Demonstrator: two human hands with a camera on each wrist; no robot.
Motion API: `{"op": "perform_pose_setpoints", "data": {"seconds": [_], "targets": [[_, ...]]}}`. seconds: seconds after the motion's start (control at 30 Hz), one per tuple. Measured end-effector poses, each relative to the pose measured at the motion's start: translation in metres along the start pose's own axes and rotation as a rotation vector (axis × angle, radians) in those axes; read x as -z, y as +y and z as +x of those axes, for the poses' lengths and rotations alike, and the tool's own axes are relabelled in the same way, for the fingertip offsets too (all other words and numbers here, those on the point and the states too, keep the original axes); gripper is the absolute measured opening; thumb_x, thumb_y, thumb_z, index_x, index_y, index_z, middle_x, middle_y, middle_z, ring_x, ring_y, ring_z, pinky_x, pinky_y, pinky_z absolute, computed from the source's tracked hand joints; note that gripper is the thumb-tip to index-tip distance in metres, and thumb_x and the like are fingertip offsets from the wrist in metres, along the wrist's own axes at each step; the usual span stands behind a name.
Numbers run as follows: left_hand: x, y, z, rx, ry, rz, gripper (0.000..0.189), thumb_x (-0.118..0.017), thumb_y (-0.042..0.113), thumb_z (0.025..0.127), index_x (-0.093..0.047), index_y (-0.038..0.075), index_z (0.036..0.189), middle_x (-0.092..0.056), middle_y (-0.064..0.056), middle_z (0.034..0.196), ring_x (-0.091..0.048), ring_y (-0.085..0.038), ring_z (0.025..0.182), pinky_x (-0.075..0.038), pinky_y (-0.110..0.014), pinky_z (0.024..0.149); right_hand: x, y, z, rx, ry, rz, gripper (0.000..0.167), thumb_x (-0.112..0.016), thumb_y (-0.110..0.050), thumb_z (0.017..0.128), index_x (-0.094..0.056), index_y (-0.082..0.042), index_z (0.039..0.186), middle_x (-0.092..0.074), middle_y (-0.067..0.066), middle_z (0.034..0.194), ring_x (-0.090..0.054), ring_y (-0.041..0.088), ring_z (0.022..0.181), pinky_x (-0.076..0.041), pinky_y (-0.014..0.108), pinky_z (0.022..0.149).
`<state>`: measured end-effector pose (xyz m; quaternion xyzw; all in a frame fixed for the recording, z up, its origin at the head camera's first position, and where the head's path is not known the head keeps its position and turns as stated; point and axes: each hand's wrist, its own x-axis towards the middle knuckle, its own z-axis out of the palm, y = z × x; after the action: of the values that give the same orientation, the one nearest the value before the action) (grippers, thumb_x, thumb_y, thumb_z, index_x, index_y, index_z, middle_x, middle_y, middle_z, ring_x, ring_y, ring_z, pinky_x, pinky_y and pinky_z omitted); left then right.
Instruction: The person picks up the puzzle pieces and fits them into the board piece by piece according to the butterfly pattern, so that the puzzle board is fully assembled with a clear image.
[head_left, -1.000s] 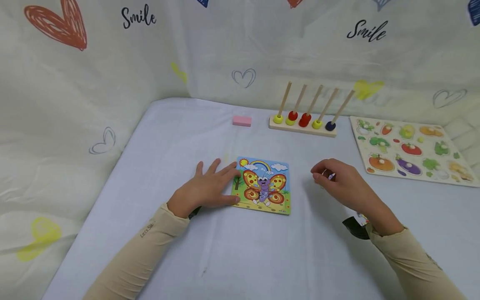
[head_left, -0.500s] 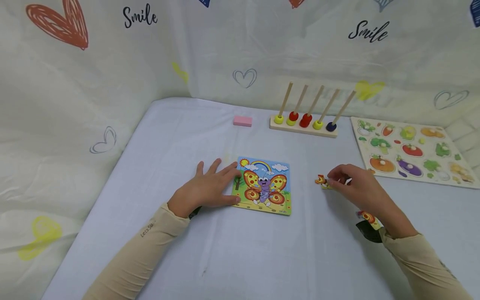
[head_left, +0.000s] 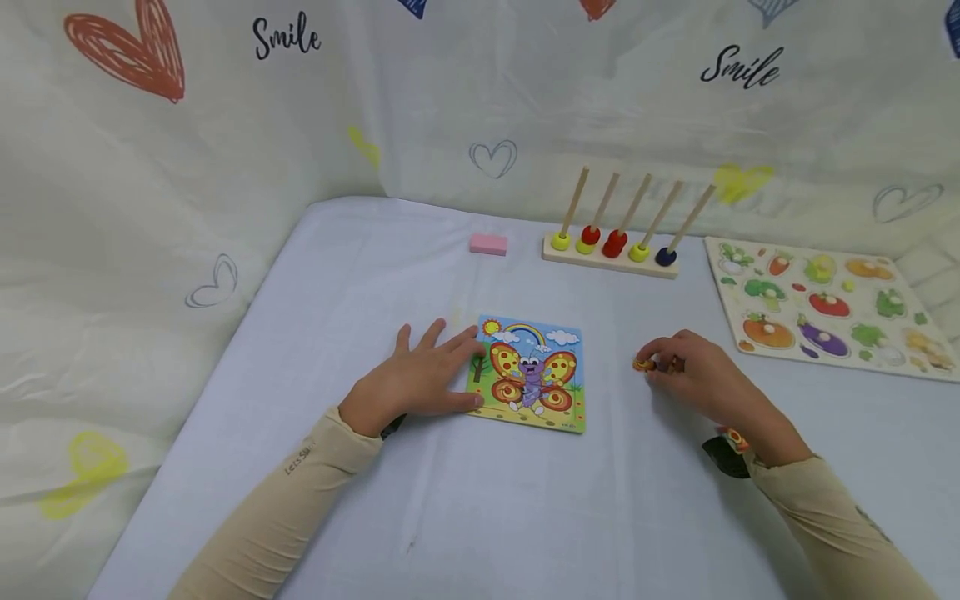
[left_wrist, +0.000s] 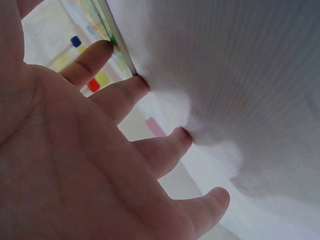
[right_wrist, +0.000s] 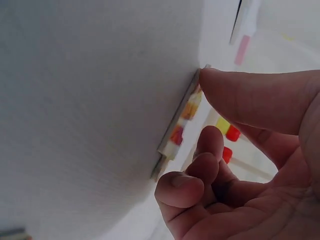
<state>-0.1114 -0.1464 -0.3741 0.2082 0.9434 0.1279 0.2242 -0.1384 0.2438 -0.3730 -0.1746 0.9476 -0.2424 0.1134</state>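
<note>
In the head view, a square butterfly puzzle (head_left: 527, 375) lies flat on the white-covered table. Spread at its left edge, my left hand (head_left: 416, 379) has thumb and index finger on the board; the left wrist view shows the other fingers with their tips on the cloth. To the right of the board, my right hand (head_left: 693, 375) pinches a small colourful puzzle piece (head_left: 642, 364). The right wrist view shows that piece (right_wrist: 185, 120) close to the cloth, thumb tip at one end and curled fingers near the other. Another puzzle piece (head_left: 737, 439) shows partly beside the right wrist.
At the back stand a pink block (head_left: 488, 244) and a wooden bead counter (head_left: 611, 257) with upright rods and coloured beads. A vegetable peg board (head_left: 828, 304) lies at the right. Printed cloth (head_left: 420, 92) hangs behind the table.
My right hand has moved right from nearer the board, then slightly back left, and the puzzle piece at its fingertips now shows less. The left hand stays on the board's edge.
</note>
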Motion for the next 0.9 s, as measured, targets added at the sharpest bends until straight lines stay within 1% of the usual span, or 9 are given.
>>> {"op": "perform_pose_setpoints", "data": {"seconds": [0.13, 0.3, 0.4, 0.5, 0.57, 0.63, 0.7, 0.77, 0.9], "targets": [[0.0005, 0.0006, -0.0001, -0.003, -0.002, -0.003, 0.066, -0.07, 0.054, 0.101, -0.046, 0.027, 0.157, -0.019, 0.002, 0.178, -0.006, -0.044, 0.162, -0.002, -0.078, 0.12, -0.001, 0.0014, 0.0017, -0.022, -0.024, 0.004, 0.018, -0.077, -0.001, 0.096, -0.076, -0.002, 0.114, -0.056, 0.011, 0.097, -0.051, 0.028, 0.09, -0.045, 0.035, 0.07], [0.001, 0.0008, -0.0006, 0.0, -0.003, -0.004, 0.066, -0.07, 0.054, 0.102, -0.046, 0.028, 0.157, -0.019, 0.002, 0.178, -0.005, -0.044, 0.163, -0.002, -0.077, 0.12, -0.003, 0.002, 0.0021, 0.006, -0.01, -0.016, 0.017, -0.078, 0.0, 0.095, -0.076, -0.005, 0.111, -0.053, 0.015, 0.102, -0.043, 0.036, 0.1, -0.039, 0.04, 0.074], [0.0015, 0.0013, -0.0014, 0.002, -0.001, -0.004, 0.066, -0.07, 0.054, 0.101, -0.046, 0.028, 0.157, -0.019, 0.002, 0.178, -0.006, -0.044, 0.162, -0.002, -0.078, 0.12, -0.0041, 0.0012, 0.0016, 0.015, 0.011, -0.034, 0.016, -0.08, 0.0, 0.095, -0.077, -0.006, 0.109, -0.049, 0.022, 0.11, -0.036, 0.045, 0.11, -0.038, 0.048, 0.078], [0.002, 0.0018, -0.0022, 0.005, -0.001, -0.003, 0.066, -0.07, 0.055, 0.101, -0.046, 0.027, 0.157, -0.019, 0.002, 0.178, -0.006, -0.044, 0.162, -0.002, -0.078, 0.12, -0.0046, 0.0007, 0.0013, 0.026, 0.03, -0.043, 0.016, -0.08, 0.0, 0.094, -0.077, -0.007, 0.108, -0.047, 0.029, 0.121, -0.03, 0.054, 0.121, -0.039, 0.061, 0.088], [0.0017, 0.0016, -0.0017, 0.008, -0.002, -0.001, 0.067, -0.07, 0.055, 0.101, -0.046, 0.028, 0.157, -0.019, 0.002, 0.178, -0.006, -0.044, 0.162, -0.002, -0.077, 0.12, -0.0051, 0.0012, 0.0011, 0.045, 0.039, -0.043, 0.016, -0.08, 0.001, 0.093, -0.076, -0.007, 0.107, -0.046, 0.033, 0.127, -0.028, 0.058, 0.125, -0.035, 0.069, 0.093], [0.0012, 0.0012, -0.001, 0.009, -0.004, 0.0, 0.067, -0.069, 0.055, 0.101, -0.045, 0.028, 0.157, -0.019, 0.003, 0.178, -0.006, -0.044, 0.162, -0.002, -0.077, 0.12, -0.0053, 0.0021, 0.0011, 0.065, 0.047, -0.038, 0.016, -0.08, 0.003, 0.093, -0.075, -0.006, 0.106, -0.047, 0.034, 0.13, -0.028, 0.06, 0.126, -0.032, 0.073, 0.097], [0.0006, 0.0008, -0.0001, 0.009, -0.005, 0.0, 0.066, -0.069, 0.055, 0.102, -0.045, 0.028, 0.157, -0.019, 0.003, 0.178, -0.006, -0.044, 0.162, -0.002, -0.077, 0.12, -0.0057, 0.0023, 0.0008, 0.079, 0.05, -0.025, 0.017, -0.079, 0.005, 0.092, -0.074, -0.005, 0.105, -0.049, 0.034, 0.128, -0.032, 0.059, 0.124, -0.031, 0.072, 0.096], [0.0001, 0.0005, 0.0002, 0.008, -0.004, 0.001, 0.066, -0.069, 0.055, 0.102, -0.046, 0.028, 0.157, -0.019, 0.002, 0.178, -0.006, -0.044, 0.162, -0.002, -0.077, 0.12, -0.006, 0.002, 0.0005, 0.081, 0.045, -0.01, 0.018, -0.079, 0.006, 0.092, -0.074, -0.005, 0.106, -0.053, 0.033, 0.124, -0.036, 0.056, 0.12, -0.034, 0.067, 0.094], [-0.0008, 0.0, 0.0007, 0.008, -0.003, 0.005, 0.066, -0.069, 0.056, 0.102, -0.045, 0.028, 0.157, -0.019, 0.002, 0.178, -0.006, -0.044, 0.162, -0.002, -0.077, 0.12, -0.0051, 0.0016, -0.0003, 0.032, 0.014, -0.004, 0.017, -0.076, 0.003, 0.096, -0.073, -0.006, 0.11, -0.057, 0.03, 0.12, -0.04, 0.052, 0.115, -0.039, 0.057, 0.086]]}}
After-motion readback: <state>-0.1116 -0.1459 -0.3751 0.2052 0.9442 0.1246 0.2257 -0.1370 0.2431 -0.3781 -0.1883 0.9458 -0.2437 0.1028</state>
